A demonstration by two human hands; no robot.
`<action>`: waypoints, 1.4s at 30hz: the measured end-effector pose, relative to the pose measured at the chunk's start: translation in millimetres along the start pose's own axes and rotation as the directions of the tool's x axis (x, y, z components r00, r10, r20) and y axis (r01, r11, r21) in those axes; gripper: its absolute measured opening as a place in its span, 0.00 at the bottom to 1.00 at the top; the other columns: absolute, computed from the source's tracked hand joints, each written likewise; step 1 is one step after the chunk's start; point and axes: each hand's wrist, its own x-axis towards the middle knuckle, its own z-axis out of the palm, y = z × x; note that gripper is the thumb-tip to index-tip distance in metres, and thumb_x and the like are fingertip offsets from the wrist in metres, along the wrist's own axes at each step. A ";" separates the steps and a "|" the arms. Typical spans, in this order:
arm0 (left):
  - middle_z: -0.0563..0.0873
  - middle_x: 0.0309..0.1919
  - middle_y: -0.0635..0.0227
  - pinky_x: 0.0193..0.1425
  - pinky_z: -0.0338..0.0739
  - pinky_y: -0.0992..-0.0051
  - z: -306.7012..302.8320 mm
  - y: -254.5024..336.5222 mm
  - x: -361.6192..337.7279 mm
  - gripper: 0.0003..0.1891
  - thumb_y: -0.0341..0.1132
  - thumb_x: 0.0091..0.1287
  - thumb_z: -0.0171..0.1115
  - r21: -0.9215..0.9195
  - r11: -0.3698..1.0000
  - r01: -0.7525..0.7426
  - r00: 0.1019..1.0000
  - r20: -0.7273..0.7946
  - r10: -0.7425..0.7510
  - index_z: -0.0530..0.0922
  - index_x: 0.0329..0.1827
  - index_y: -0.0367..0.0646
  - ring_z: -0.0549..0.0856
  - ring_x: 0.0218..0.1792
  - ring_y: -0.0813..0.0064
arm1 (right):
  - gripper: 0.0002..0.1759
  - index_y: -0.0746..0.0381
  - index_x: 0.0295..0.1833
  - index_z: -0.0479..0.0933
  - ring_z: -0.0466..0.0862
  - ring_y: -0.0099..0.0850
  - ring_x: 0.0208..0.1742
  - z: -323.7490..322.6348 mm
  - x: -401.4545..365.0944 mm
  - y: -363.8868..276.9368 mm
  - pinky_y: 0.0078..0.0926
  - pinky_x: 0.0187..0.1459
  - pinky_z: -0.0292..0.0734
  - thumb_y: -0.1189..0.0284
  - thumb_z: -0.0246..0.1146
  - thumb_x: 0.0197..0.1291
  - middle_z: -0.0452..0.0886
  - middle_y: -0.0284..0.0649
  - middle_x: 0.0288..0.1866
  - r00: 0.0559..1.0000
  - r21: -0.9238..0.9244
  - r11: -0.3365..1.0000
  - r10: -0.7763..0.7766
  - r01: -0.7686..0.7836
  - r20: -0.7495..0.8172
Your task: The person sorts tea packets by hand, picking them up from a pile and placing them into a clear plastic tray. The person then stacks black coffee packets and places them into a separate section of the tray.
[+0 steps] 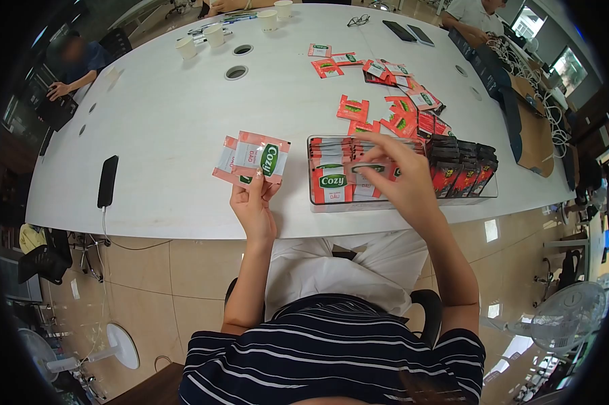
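My left hand pinches two pink-and-grey Cozy tea sachets, fanned one over the other above the table. Over a clear plastic box, my right hand reaches in from the right, thumb and forefinger apart in a curve, fingertips right at the sachets. The box's left part holds upright rows of red-and-white Cozy sachets. Dark sachets with red fronts fill its right part. My right hand covers some of the middle rows.
Loose red sachets lie scattered behind the box. A phone on a cable lies at the left. Paper cups, pens, glasses and two phones stand or lie farther back. Cardboard and white cables line the right edge. Two people sit across.
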 end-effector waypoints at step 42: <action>0.86 0.39 0.62 0.40 0.85 0.75 -7.3 -6.0 -0.1 0.09 0.30 0.70 0.59 0.035 0.998 0.060 0.987 0.146 -0.064 0.76 0.49 0.35 0.86 0.36 0.76 | 0.51 0.63 0.72 0.61 0.70 0.38 0.64 48.3 29.4 26.4 0.53 0.73 0.46 0.55 0.72 0.41 0.72 0.42 0.57 0.909 -0.577 0.716 -0.210 0.394 0.360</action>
